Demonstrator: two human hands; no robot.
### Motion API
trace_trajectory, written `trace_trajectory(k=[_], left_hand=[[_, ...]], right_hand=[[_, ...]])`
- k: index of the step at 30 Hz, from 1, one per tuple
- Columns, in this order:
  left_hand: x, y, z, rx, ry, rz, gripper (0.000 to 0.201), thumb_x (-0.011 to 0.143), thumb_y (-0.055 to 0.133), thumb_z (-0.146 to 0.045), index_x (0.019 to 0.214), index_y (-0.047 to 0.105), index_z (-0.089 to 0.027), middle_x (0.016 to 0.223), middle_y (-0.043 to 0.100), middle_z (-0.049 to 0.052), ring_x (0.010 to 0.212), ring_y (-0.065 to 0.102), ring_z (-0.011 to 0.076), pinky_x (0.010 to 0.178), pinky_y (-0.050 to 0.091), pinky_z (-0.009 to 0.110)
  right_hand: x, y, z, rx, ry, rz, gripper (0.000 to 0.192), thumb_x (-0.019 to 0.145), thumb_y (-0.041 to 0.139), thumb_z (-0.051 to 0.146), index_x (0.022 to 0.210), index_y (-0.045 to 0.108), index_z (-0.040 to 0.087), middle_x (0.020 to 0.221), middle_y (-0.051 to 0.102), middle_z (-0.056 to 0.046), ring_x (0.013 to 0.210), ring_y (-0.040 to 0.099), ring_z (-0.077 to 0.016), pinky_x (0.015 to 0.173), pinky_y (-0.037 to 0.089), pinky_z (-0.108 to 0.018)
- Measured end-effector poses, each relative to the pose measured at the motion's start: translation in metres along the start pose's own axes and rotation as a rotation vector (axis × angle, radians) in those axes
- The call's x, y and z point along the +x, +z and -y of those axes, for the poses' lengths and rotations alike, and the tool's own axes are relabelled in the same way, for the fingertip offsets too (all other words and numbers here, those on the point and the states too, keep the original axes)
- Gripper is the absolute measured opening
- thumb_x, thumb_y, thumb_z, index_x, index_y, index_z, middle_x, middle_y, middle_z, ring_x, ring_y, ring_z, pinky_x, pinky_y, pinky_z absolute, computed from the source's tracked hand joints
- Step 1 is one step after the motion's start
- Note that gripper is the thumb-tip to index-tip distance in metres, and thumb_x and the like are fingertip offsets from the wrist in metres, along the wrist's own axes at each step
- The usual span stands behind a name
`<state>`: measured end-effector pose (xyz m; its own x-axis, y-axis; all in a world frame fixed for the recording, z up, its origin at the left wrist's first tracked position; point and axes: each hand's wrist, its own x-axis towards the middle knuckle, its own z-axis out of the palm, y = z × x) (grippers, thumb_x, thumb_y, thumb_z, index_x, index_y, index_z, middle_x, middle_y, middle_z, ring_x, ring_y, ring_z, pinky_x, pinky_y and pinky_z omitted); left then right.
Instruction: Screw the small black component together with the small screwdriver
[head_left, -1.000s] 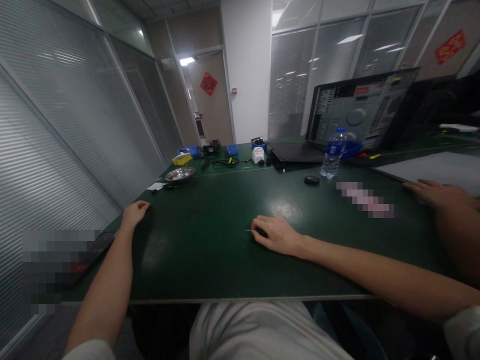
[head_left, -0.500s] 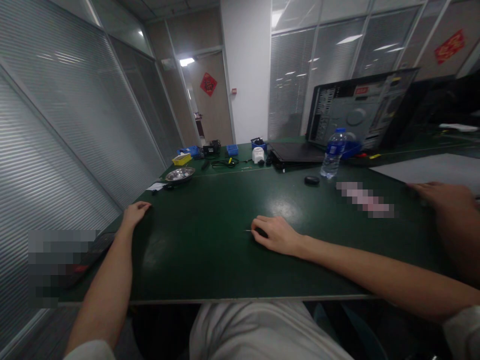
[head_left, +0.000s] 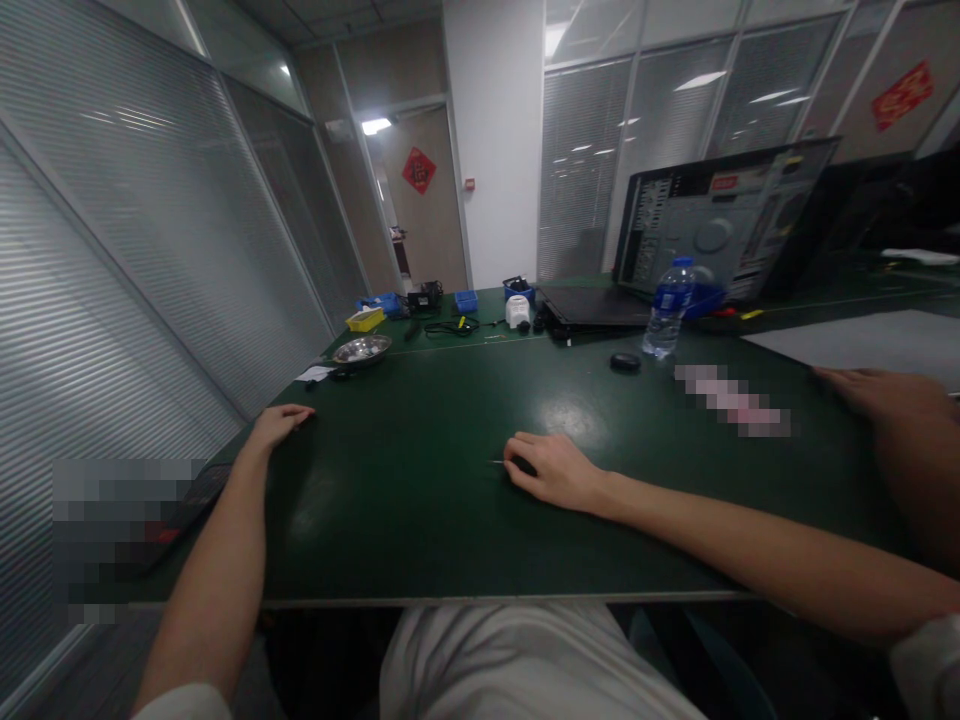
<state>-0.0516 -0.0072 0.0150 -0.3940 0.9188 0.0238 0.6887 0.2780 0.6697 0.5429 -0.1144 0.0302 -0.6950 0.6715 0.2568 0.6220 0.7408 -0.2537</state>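
Observation:
My right hand (head_left: 553,470) rests on the dark green table (head_left: 405,510) with thumb and fingers closed in a pinch. A thin, pale, needle-like tip (head_left: 496,461) sticks out to the left of its fingertips; the rest is hidden in the hand. My left hand (head_left: 279,424) is over the table's left side, its thumb and fingertips pressed together. Whatever they hold, if anything, is too small to make out. Beyond the left hand stands a shiny metal dish (head_left: 361,349) with small pale pieces in it.
Another person's hand (head_left: 885,390) lies at the right by a grey sheet (head_left: 862,340). A water bottle (head_left: 666,310) and a black round object (head_left: 625,362) stand nearby. At the back are a computer case (head_left: 720,225), a black panel (head_left: 592,305), blue bins (head_left: 465,301) and a yellow tray (head_left: 365,319).
My left hand has shifted slightly to the right, its fingertips still together. My right hand and the thin tip have hardly moved.

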Motion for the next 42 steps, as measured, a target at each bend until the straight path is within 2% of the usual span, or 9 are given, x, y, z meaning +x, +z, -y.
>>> trace_trajectory(k=[6,11,18,20,22,26,31,37,42], left_hand=[[-0.005,0.017,-0.025,-0.054,0.061,0.168,0.046,0.068,0.078,-0.044,0.104,0.079,-0.015,0.089,0.074,0.007,0.066,0.059,0.0160,0.057,0.045,0.025],[-0.031,0.047,-0.082,-0.051,0.205,0.419,0.045,0.073,0.078,-0.043,0.108,0.078,-0.015,0.098,0.074,0.008,0.074,0.063,0.0182,0.062,0.047,0.027],[-0.125,0.123,-0.182,-0.110,0.551,0.741,0.038,0.086,0.072,-0.045,0.108,0.077,-0.014,0.100,0.073,0.010,0.076,0.063,0.0174,0.066,0.049,0.029],[-0.155,0.144,-0.202,-0.161,0.670,0.821,0.034,0.091,0.069,-0.043,0.108,0.076,-0.014,0.099,0.072,0.009,0.076,0.063,0.0163,0.067,0.049,0.028],[-0.178,0.160,-0.215,-0.198,0.773,0.828,0.031,0.094,0.066,-0.041,0.107,0.076,-0.015,0.098,0.071,0.008,0.078,0.062,0.0160,0.070,0.049,0.028],[-0.196,0.173,-0.220,-0.230,0.854,0.749,0.029,0.098,0.062,-0.040,0.106,0.076,-0.016,0.099,0.069,0.007,0.080,0.061,0.0155,0.074,0.048,0.027],[-0.193,0.169,-0.216,-0.224,0.872,0.764,0.034,0.101,0.056,-0.041,0.113,0.075,-0.016,0.101,0.068,0.008,0.078,0.060,0.0144,0.074,0.048,0.027],[-0.196,0.163,-0.219,-0.166,0.873,0.757,0.032,0.090,0.073,-0.041,0.112,0.075,-0.017,0.096,0.068,0.006,0.079,0.059,0.0154,0.070,0.045,0.026],[-0.199,0.162,-0.221,-0.154,0.908,0.739,0.030,0.090,0.073,-0.041,0.108,0.076,-0.017,0.095,0.067,0.006,0.078,0.058,0.0151,0.070,0.044,0.026]], right_hand=[[0.000,0.002,0.000,-0.017,0.000,-0.006,0.018,0.103,0.050,0.032,0.105,0.064,0.020,0.101,0.068,-0.003,0.078,0.061,-0.0147,0.067,0.036,-0.027],[0.001,0.003,0.000,-0.032,-0.002,-0.011,0.017,0.102,0.051,0.030,0.104,0.063,0.019,0.100,0.068,-0.003,0.079,0.062,-0.0149,0.067,0.036,-0.027],[0.001,0.002,0.000,-0.025,0.007,-0.009,0.017,0.102,0.051,0.030,0.105,0.064,0.020,0.101,0.068,-0.003,0.078,0.062,-0.0147,0.067,0.036,-0.027],[0.001,0.002,0.000,-0.023,0.008,-0.011,0.016,0.101,0.052,0.030,0.106,0.064,0.020,0.101,0.068,-0.004,0.079,0.062,-0.0150,0.067,0.036,-0.027],[0.002,0.002,0.000,-0.026,0.007,-0.013,0.016,0.101,0.053,0.030,0.105,0.064,0.020,0.100,0.067,-0.003,0.078,0.061,-0.0148,0.067,0.035,-0.027],[0.002,0.002,0.001,-0.030,0.009,-0.008,0.015,0.100,0.053,0.030,0.103,0.064,0.020,0.098,0.067,-0.003,0.076,0.060,-0.0144,0.066,0.034,-0.027],[0.003,0.002,0.000,-0.030,0.012,-0.007,0.016,0.101,0.052,0.031,0.105,0.064,0.020,0.099,0.067,-0.003,0.077,0.060,-0.0146,0.066,0.034,-0.027],[0.003,0.006,-0.003,-0.035,0.053,-0.031,0.017,0.101,0.051,0.030,0.105,0.064,0.020,0.097,0.067,-0.003,0.079,0.060,-0.0153,0.069,0.034,-0.027],[0.003,0.006,-0.004,-0.048,0.065,-0.018,0.016,0.101,0.053,0.031,0.104,0.064,0.020,0.098,0.066,-0.003,0.078,0.060,-0.0150,0.067,0.034,-0.027]])
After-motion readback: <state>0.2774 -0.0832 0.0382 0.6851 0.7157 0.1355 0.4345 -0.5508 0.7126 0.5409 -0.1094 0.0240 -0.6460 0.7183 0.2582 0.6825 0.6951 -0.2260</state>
